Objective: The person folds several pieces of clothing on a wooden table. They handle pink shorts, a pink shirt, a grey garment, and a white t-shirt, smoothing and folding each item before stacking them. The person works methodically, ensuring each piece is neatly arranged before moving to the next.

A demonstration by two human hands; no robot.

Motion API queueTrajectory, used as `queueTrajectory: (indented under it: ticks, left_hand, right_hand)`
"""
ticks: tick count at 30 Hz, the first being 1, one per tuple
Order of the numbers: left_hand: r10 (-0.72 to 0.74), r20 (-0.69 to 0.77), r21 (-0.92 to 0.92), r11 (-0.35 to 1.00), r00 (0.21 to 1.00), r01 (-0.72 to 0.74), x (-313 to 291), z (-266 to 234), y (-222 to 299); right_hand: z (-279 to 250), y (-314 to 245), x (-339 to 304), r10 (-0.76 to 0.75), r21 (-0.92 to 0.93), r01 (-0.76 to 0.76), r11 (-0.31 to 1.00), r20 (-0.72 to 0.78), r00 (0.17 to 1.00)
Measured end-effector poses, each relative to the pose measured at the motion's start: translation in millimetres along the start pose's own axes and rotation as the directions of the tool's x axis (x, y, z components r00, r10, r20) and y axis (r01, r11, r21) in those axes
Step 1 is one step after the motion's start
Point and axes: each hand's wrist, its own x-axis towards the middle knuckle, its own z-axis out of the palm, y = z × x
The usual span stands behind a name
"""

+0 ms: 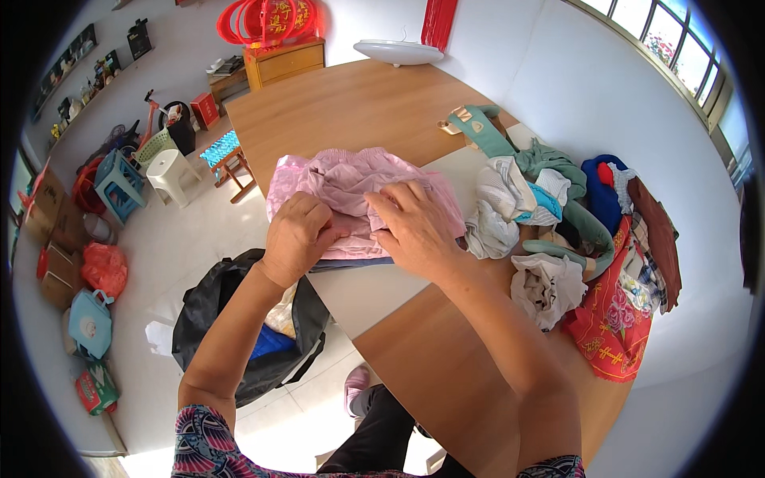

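Note:
A pink garment (360, 169) lies bunched in soft folds on the table, with darker blue cloth (355, 263) showing along its near edge. My left hand (298, 239) is closed on the garment's near left part, fingers curled inward and thumb pointing right. On the near right part, my right hand (416, 227) has its fingers bent over the fabric and its thumb beneath, gripping a fold. A small gap of pink cloth separates the two hands. Which part of the garment they hold cannot be made out.
Mixed clothes (510, 199) and a red floral cloth (613, 327) are heaped at the table's right. A black bag (203, 334) with cloth inside stands on the floor at left. A white stool (171, 177) is farther back; a round white lamp (398, 52) lies at the far edge.

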Motion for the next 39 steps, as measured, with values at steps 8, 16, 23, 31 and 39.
queueTrajectory:
  ticks: [8, 16, 23, 31, 39]
  left_hand:
    - [0.064, 0.127, 0.010, 0.998, 0.990, -0.066, -3.1, -0.6, -2.2]
    - [0.054, 0.214, -0.114, 0.993, 0.975, -0.030, 33.2, -6.2, -5.8]
    - [-0.053, 0.588, 0.077, 0.997, 0.807, 0.010, 8.7, 20.9, -47.7]
    - [-0.098, 0.607, 0.044, 0.995, 0.789, 0.090, 5.8, 20.0, -50.5]
    - [-0.503, 0.110, -0.466, 0.736, 0.857, 0.491, -14.3, -2.0, -58.6]
  right_hand:
    - [-0.6, 53.9, 14.7, 0.606, 0.166, -0.630, 0.759, 0.175, 0.776]
    - [7.0, 1.2, 31.1, -0.033, 0.136, 0.006, 0.991, 0.197, 0.980]
    - [18.4, 40.0, -12.9, 0.219, -0.264, -0.114, 0.958, 0.412, 0.884]
    - [30.4, 38.4, -20.7, 0.221, -0.302, -0.115, 0.946, 0.346, 0.912]
    - [0.5, 11.3, -0.8, -0.005, -0.230, 0.079, 0.970, 0.309, 0.951]
